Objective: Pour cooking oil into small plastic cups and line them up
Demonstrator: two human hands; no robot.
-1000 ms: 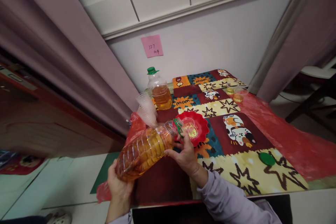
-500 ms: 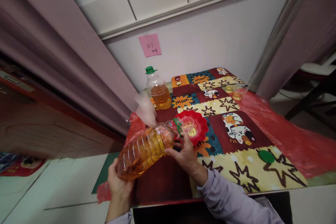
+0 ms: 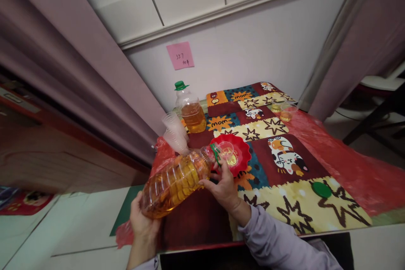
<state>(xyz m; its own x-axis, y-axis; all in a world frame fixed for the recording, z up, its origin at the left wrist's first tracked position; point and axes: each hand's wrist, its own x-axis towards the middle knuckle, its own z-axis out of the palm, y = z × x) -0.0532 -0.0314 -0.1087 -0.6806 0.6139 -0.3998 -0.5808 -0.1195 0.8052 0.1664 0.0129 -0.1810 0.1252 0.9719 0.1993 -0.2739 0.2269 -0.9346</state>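
Two cups far right already look part-filled; I see the green cap off. My left hand cradles the tilted bottle, my right hand pinching its neck, mouth by the cup in the red dish; stacked cups look unfilled.

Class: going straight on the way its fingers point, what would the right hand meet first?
The right hand would probably meet the tilted plastic bottle of amber liquid first, near its green handle; exact contact depth is unclear.

Left grip part-hidden; bottle in front
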